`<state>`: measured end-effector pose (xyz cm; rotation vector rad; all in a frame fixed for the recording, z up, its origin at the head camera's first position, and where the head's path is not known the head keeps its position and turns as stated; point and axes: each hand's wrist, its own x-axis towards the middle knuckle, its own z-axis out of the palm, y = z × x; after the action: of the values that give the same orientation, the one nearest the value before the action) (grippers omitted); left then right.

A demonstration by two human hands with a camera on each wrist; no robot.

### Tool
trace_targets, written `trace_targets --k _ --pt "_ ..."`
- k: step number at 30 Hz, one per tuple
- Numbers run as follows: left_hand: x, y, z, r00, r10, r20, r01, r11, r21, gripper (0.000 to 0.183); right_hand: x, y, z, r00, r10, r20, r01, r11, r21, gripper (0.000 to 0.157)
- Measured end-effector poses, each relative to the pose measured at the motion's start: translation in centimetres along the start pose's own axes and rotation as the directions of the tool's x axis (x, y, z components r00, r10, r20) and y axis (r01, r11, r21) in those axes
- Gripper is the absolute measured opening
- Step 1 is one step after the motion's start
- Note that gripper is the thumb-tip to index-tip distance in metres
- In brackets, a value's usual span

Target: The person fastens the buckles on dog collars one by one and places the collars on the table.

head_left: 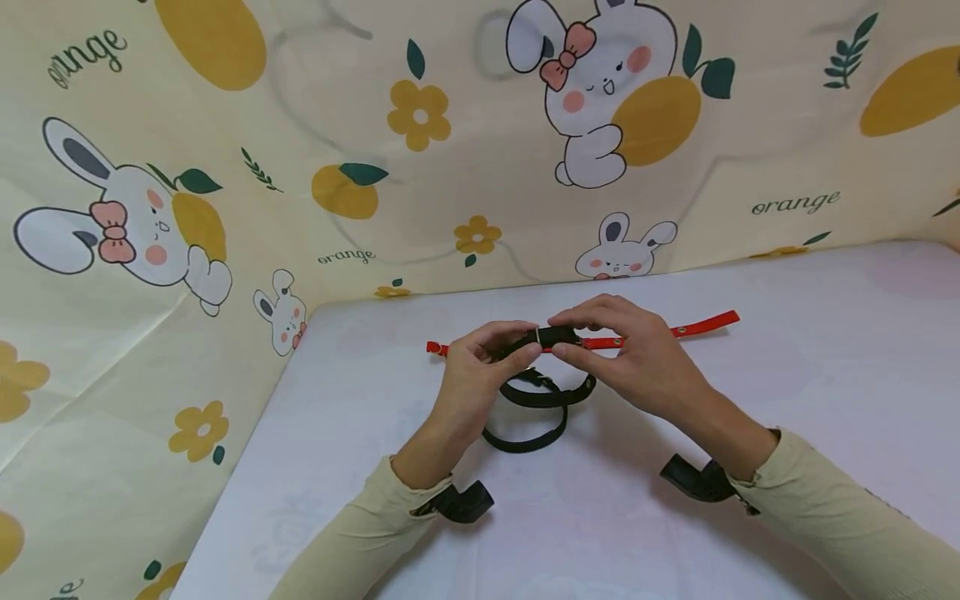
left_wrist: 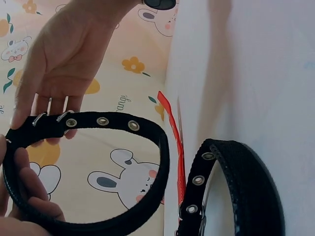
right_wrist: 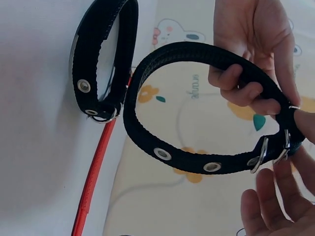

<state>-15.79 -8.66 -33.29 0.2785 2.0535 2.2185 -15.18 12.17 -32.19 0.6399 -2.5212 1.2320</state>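
Both hands hold a black collar (head_left: 557, 336) with metal eyelets, fastened in a loop, raised over the table. My left hand (head_left: 472, 367) pinches its upper edge between thumb and fingers. On the other side, my right hand (head_left: 637, 354) grips it near the metal buckle (right_wrist: 284, 146), its fingertips close to the left ones. The loop hangs below the hands, and eyelets (left_wrist: 102, 121) show along the strap in the left wrist view. A second black collar (right_wrist: 83, 59), also looped, stands on the table under the held one.
A red collar (head_left: 708, 325) lies stretched out on the white tabletop (head_left: 600, 533) behind the hands, partly covered by them. Printed cloth with rabbits and oranges (head_left: 450, 50) rises at the back and left side. A dark wrist mount (head_left: 465, 502) juts from the left sleeve.
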Motion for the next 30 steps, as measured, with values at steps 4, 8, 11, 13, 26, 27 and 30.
trace_targets --k 4,8,11,13,26,27,30 --pt "0.00 -0.06 -0.09 1.000 0.019 -0.010 -0.019 1.000 -0.017 0.029 0.05 0.01 -0.06 0.998 0.032 0.047 -0.030 0.999 -0.033 0.035" --pt "0.09 -0.03 -0.10 1.000 0.020 -0.021 -0.021 0.999 -0.036 0.026 0.06 0.04 -0.09 0.998 0.043 0.042 -0.041 0.998 -0.039 0.033" --pt "0.14 0.05 -0.03 1.000 0.008 -0.026 -0.010 0.998 -0.060 0.022 0.01 0.15 -0.07 0.999 0.034 0.014 -0.033 0.999 -0.028 0.030" --pt "0.14 0.14 0.02 1.000 -0.006 -0.031 0.003 0.997 -0.072 0.020 -0.03 0.23 -0.05 1.000 0.027 -0.003 -0.027 0.999 -0.023 0.029" --pt "0.38 0.26 0.04 1.000 -0.018 -0.012 0.015 0.986 -0.164 0.017 0.02 0.28 -0.33 0.997 -0.031 -0.066 0.029 0.999 -0.042 0.028" --pt "0.38 0.26 -0.02 1.000 -0.022 -0.009 0.020 0.989 -0.149 0.018 0.05 0.27 -0.39 0.997 -0.034 -0.069 0.031 0.999 -0.040 0.028" --pt "0.34 0.22 -0.25 1.000 -0.023 0.005 0.023 0.996 -0.085 0.029 0.10 0.22 -0.57 0.997 -0.024 -0.069 0.022 0.999 -0.035 0.028"
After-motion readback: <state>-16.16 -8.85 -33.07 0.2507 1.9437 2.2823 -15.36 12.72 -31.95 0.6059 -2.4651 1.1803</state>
